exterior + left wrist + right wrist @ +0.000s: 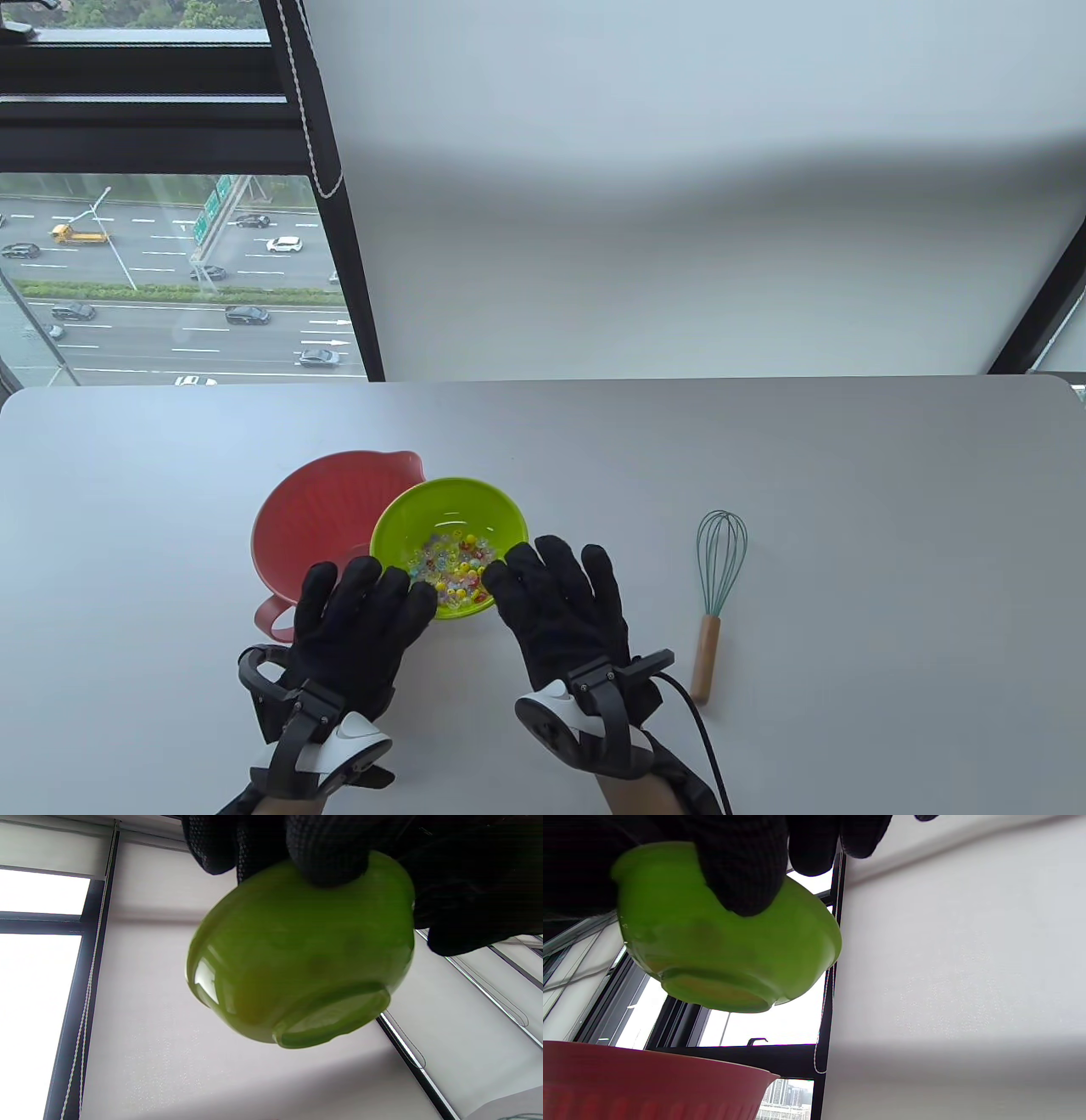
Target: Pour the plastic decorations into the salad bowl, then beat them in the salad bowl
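A pale grey table [848, 475] with rounded far corners stands against a wall covered by a large white roller blind [679, 187], across which a soft band of shadow runs. To the left a black-framed window [161, 280] with a beaded pull cord [307, 102] hanging beside it looks down in daylight on a wide road [127, 323] with cars, a green road sign and a strip of trees. A second dark window frame [1044, 314] slants in at the right edge of the table view.

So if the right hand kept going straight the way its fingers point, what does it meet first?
Nothing new: the right hand already grips the green bowl, which is held in the air. Beyond it looks like bare table, then the window blind, though depth is unclear.
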`<state>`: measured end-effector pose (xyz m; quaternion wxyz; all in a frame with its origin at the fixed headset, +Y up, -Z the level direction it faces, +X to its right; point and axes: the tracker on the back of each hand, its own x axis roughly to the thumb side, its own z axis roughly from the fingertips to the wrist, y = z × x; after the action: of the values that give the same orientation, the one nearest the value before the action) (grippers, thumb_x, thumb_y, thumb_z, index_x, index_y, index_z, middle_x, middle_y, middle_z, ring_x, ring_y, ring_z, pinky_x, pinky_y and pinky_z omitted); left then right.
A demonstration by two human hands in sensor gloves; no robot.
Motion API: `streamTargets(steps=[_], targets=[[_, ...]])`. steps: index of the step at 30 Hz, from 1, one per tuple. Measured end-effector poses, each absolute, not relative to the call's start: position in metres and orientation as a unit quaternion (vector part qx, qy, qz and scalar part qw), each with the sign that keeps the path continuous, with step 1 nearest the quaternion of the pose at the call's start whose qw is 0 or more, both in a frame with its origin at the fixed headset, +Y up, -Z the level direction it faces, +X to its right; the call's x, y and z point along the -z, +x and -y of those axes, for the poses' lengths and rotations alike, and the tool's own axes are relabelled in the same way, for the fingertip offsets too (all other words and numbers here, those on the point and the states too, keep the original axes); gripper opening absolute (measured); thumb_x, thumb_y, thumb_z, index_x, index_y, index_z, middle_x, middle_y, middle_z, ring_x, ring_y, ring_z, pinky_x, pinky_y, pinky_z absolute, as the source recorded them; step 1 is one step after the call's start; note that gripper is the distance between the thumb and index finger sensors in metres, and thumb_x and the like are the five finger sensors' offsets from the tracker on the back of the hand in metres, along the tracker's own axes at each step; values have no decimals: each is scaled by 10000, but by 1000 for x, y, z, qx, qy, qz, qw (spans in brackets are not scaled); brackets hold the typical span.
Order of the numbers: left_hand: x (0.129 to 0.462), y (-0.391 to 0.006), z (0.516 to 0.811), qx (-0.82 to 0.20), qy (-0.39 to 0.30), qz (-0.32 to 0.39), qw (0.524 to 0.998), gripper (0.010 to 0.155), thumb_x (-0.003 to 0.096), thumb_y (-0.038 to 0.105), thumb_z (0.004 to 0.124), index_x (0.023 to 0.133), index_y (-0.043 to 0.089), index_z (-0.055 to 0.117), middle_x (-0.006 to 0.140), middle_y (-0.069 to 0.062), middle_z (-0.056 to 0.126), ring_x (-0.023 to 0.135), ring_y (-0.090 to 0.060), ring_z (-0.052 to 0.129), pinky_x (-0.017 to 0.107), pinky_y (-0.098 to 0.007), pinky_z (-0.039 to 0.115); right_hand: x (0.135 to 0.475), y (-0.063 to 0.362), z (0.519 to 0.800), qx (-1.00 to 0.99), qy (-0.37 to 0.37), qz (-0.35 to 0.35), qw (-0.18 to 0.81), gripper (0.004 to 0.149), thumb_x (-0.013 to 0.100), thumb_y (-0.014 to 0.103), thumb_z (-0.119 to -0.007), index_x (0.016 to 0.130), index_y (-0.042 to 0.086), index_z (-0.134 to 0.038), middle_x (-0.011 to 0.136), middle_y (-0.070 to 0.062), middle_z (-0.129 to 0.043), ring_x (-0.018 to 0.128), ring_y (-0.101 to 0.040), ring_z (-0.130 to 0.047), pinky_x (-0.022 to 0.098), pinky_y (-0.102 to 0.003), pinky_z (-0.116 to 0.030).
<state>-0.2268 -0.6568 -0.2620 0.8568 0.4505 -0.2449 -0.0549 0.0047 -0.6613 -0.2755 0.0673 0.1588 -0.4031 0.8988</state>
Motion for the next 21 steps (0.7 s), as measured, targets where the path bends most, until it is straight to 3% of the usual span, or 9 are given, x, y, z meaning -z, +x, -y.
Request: streamTargets(steps=[8,15,21], targets=[[273,-249,650,4,443,185,877,430,507,363,743,919,324,858,913,59,854,978,-283,669,785,-588,420,300,28,688,-925,108,364,20,584,525,471,-802,1044,387,-549,1122,95,-553,1032,-241,-547,789,-528,-406],[294,-280,659,-154,374,123,906,429,501,362,758,909,307,878,890,54,882,955,-290,708,780,-595,424,305,30,694,-933,104,345,21,552,527,474,-794,1029,389,-583,1100,99,-603,1025,-234,-575,789,-528,-412],[305,-304,671,-333,316,66,886,430,499,345,770,901,259,894,860,22,903,892,-307,756,765,-594,430,305,27,696,-935,111,337,18,535,527,490,-785,1021,388,-605,1088,105,-632,1021,-226,-594,791,-527,-414]])
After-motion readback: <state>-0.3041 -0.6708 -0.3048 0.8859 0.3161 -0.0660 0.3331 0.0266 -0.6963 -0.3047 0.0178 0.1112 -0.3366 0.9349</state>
